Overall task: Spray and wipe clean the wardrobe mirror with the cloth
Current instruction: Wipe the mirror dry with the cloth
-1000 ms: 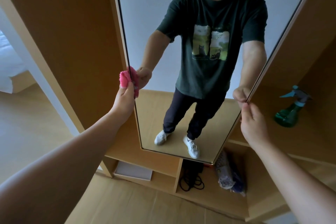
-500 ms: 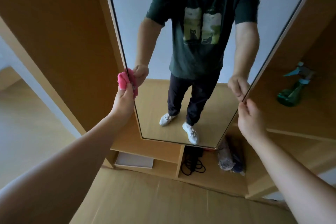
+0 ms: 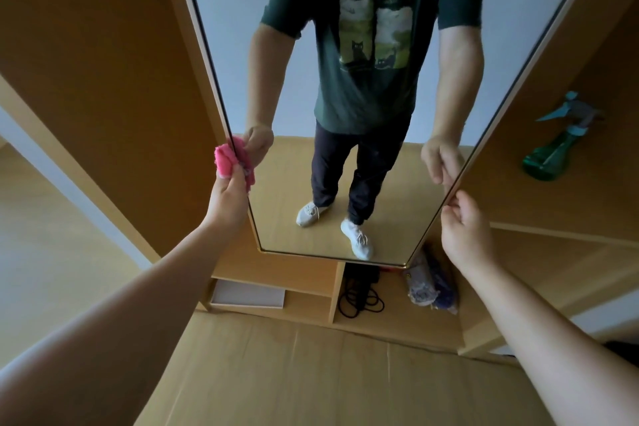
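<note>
The tall wardrobe mirror (image 3: 283,183) with a thin gold frame fills the middle of the view and reflects a person in a dark green T-shirt. My left hand (image 3: 226,195) grips a bunched pink cloth (image 3: 224,159) against the mirror's left edge, low down. My right hand (image 3: 465,232) pinches the mirror's right edge near its lower corner. A green spray bottle (image 3: 553,152) with a teal trigger stands on a wardrobe shelf to the right, apart from both hands.
Below the mirror are open wooden compartments holding a white box (image 3: 247,294), a coiled black cable (image 3: 359,297) and a rolled patterned bundle (image 3: 430,284). A wooden side panel (image 3: 103,62) stands on the left. Cardboard (image 3: 311,373) covers the floor in front.
My left hand with the pink cloth has slid down the mirror's left edge. The view has tilted downward. My right hand stays on the right edge.
</note>
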`<state>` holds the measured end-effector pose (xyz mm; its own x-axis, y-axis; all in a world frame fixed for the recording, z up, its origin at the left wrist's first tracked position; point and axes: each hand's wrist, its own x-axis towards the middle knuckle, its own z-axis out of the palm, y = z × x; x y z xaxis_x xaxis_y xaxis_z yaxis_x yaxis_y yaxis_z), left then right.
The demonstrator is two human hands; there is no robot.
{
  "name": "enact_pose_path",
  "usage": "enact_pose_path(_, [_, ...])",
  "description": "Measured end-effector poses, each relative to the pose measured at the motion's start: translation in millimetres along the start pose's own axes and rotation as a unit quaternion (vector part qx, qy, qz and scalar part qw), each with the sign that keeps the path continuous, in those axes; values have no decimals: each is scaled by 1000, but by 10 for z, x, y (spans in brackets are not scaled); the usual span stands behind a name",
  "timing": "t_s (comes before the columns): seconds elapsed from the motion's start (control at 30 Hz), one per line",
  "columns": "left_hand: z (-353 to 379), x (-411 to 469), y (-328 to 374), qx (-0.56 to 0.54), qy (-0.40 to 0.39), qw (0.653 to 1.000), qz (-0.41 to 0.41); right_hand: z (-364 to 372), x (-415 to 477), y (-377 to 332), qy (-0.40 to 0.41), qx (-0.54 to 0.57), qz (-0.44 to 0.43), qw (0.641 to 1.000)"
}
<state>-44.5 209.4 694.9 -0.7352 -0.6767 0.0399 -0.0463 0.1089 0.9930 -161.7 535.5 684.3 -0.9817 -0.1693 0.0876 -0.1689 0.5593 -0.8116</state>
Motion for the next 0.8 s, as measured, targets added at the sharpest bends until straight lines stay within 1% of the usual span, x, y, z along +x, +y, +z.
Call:
enact_pose_path(0.13, [-4,-3,-154,-7,-13,1000,-3,58,-21,98,4,-15,13,1000])
enact_pose_path(0.37, [30,15,-546,-3,-5,1000,-26,291,-146,394,10,-13,26,1000])
enact_pose_path(0.5, [57,-2,-688,-22,-16,999,-22,412,-162,527,25,-15,28,999])
enact_pose_path(0.63, [73,-16,-845,-27,-19,999,-21,521,-173,667,20,-25,42,999])
enact_pose_path(0.8, [97,-5,-1089,-23,-20,999,-42,660,-183,848,13,-8,56,998])
